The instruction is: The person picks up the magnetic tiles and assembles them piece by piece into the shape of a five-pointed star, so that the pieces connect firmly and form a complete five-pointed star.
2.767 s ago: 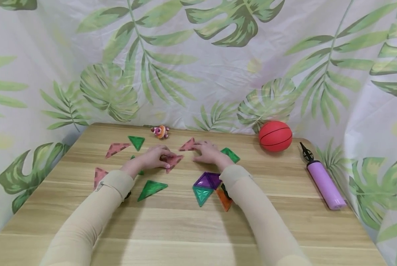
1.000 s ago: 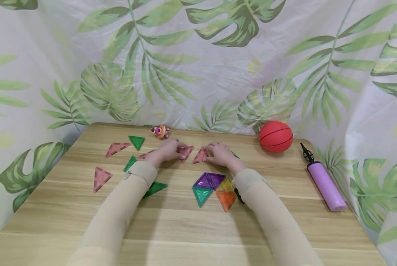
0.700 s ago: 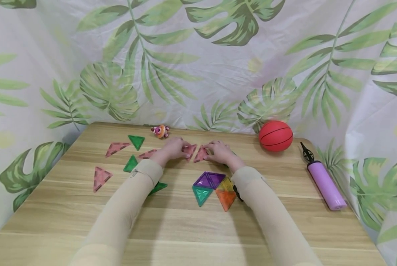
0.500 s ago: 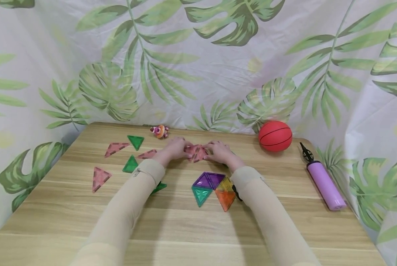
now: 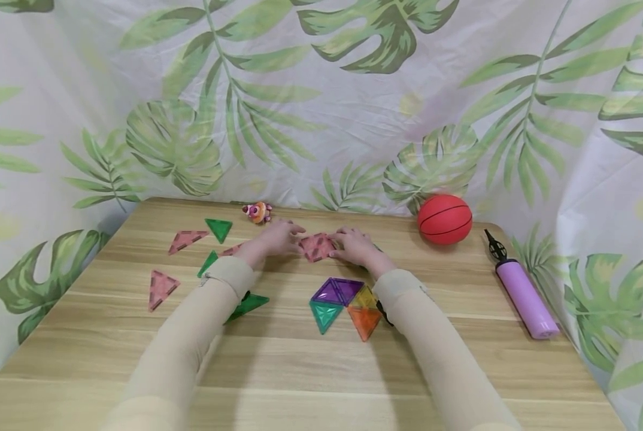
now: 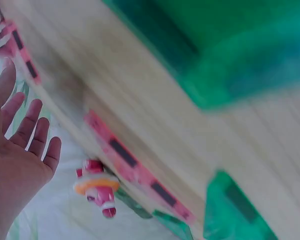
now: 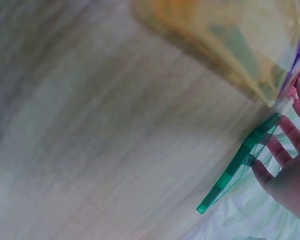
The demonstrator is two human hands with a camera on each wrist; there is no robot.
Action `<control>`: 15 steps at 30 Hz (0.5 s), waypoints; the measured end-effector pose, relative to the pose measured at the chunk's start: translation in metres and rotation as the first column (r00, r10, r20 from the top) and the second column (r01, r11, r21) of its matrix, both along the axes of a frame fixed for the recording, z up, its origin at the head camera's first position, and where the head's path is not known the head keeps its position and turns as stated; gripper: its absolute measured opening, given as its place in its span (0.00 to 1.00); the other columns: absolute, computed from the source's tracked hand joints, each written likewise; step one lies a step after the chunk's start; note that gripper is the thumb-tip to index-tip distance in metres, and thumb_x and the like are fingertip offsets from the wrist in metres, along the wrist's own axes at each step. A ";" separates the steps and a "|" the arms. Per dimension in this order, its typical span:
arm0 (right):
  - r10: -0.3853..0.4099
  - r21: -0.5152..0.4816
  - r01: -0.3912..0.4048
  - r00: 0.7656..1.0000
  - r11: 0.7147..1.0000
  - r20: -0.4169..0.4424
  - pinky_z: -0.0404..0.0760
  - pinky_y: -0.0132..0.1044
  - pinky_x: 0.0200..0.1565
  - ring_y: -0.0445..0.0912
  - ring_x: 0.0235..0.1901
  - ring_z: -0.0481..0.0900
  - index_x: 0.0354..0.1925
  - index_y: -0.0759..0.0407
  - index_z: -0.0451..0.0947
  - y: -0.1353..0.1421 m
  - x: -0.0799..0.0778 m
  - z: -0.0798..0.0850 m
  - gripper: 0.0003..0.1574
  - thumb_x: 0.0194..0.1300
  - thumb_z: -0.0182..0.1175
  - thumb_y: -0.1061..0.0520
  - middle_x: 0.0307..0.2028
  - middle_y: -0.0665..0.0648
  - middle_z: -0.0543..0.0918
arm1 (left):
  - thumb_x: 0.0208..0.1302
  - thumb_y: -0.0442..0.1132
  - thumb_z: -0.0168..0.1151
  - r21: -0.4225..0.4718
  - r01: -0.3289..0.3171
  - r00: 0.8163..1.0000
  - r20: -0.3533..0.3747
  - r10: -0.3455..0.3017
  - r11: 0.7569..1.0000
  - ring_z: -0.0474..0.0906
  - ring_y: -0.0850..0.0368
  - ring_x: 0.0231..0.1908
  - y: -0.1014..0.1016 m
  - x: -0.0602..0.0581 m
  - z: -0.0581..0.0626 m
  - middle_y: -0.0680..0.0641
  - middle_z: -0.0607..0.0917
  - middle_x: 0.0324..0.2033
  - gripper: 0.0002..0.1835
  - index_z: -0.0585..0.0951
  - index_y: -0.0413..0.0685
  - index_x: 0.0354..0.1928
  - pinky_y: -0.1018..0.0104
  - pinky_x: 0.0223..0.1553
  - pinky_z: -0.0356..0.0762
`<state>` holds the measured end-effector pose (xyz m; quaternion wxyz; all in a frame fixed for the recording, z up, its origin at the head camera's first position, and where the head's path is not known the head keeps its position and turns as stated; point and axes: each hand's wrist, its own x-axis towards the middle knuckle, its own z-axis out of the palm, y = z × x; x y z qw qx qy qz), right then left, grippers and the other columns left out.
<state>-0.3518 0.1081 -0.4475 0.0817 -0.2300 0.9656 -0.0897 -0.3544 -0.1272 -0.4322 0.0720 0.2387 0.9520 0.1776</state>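
Two pink triangular magnetic tiles (image 5: pixel 316 247) lie edge to edge as one four-sided shape at the middle back of the table. My right hand (image 5: pixel 356 246) pinches the right side of this pair between thumb and index finger. Just left of the pair is my left hand (image 5: pixel 279 238), fingers spread and holding nothing; the left wrist view shows a gap between its thumb and the pink edge. A green tile (image 7: pixel 235 165) lies by the right hand's other fingers in the right wrist view, mostly hidden behind the hand in the head view.
Purple (image 5: pixel 329 291), teal (image 5: pixel 324 314), yellow and orange (image 5: pixel 364 322) tiles sit together nearer the front. Pink (image 5: pixel 162 289) and green (image 5: pixel 219 228) triangles are scattered at left. A small figurine (image 5: pixel 258 212), a red ball (image 5: pixel 445 219) and a purple pump (image 5: pixel 525 299) stand around the edges.
Both hands brought their pink tiles together until the edges met. Since then my left hand has let go and drawn back left; the right hand has stayed at the tiles.
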 end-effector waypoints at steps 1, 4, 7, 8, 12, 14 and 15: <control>-0.001 -0.001 0.001 1.000 1.000 -0.002 0.60 0.60 0.61 0.57 0.64 0.61 0.67 0.45 0.65 0.000 0.000 0.000 0.34 0.66 0.56 0.40 0.65 0.57 0.66 | 0.57 0.47 0.68 0.002 -0.006 1.000 0.004 0.006 1.000 0.66 0.39 0.58 -0.004 0.000 0.002 0.38 0.76 0.56 0.30 0.75 0.46 0.61 0.44 0.61 0.59; -0.002 -0.003 0.002 1.000 1.000 -0.005 0.60 0.60 0.61 0.56 0.65 0.61 0.67 0.45 0.65 0.000 0.001 0.000 0.34 0.65 0.56 0.41 0.65 0.57 0.66 | 0.58 0.47 0.67 -0.001 -0.027 1.000 0.014 0.027 1.000 0.64 0.38 0.60 -0.017 0.002 0.005 0.39 0.75 0.58 0.29 0.75 0.47 0.61 0.42 0.61 0.57; -0.003 -0.002 0.003 1.000 1.000 -0.013 0.60 0.60 0.61 0.56 0.64 0.61 0.67 0.45 0.65 0.000 0.002 0.000 0.34 0.65 0.56 0.41 0.65 0.57 0.66 | 0.58 0.46 0.67 0.011 -0.042 0.999 0.019 0.041 0.999 0.60 0.36 0.63 -0.031 0.004 0.008 0.38 0.74 0.59 0.28 0.75 0.45 0.60 0.40 0.63 0.54; -0.003 0.001 0.003 1.000 1.000 -0.018 0.61 0.60 0.61 0.56 0.64 0.61 0.67 0.45 0.65 0.000 0.002 0.000 0.34 0.65 0.56 0.41 0.65 0.57 0.67 | 0.58 0.45 0.67 0.021 -0.041 0.999 0.022 0.041 0.999 0.58 0.35 0.64 -0.037 0.005 0.008 0.38 0.74 0.60 0.28 0.75 0.44 0.60 0.39 0.63 0.53; -0.004 0.009 0.004 0.999 1.000 -0.033 0.61 0.60 0.61 0.56 0.64 0.62 0.67 0.44 0.66 -0.001 0.003 -0.001 0.33 0.65 0.56 0.40 0.64 0.56 0.67 | 0.57 0.43 0.68 0.032 -0.029 1.000 0.011 0.029 0.999 0.62 0.35 0.62 -0.057 0.009 0.011 0.37 0.77 0.56 0.27 0.76 0.42 0.58 0.40 0.62 0.57; -0.004 0.006 0.004 0.999 1.000 -0.034 0.61 0.60 0.61 0.56 0.64 0.62 0.66 0.44 0.66 -0.001 0.003 -0.001 0.33 0.65 0.56 0.40 0.64 0.57 0.67 | 0.57 0.43 0.68 0.018 -0.022 1.000 -0.010 0.023 1.000 0.66 0.36 0.59 -0.068 0.010 0.010 0.37 0.79 0.54 0.26 0.77 0.42 0.58 0.40 0.59 0.60; -0.004 0.004 0.004 0.999 1.000 -0.033 0.61 0.60 0.61 0.56 0.64 0.62 0.67 0.44 0.66 -0.001 0.003 -0.001 0.33 0.65 0.56 0.40 0.64 0.57 0.67 | 0.57 0.43 0.68 0.007 -0.022 1.000 -0.019 0.022 1.000 0.67 0.37 0.58 -0.073 0.011 0.010 0.38 0.79 0.53 0.26 0.77 0.42 0.57 0.40 0.58 0.61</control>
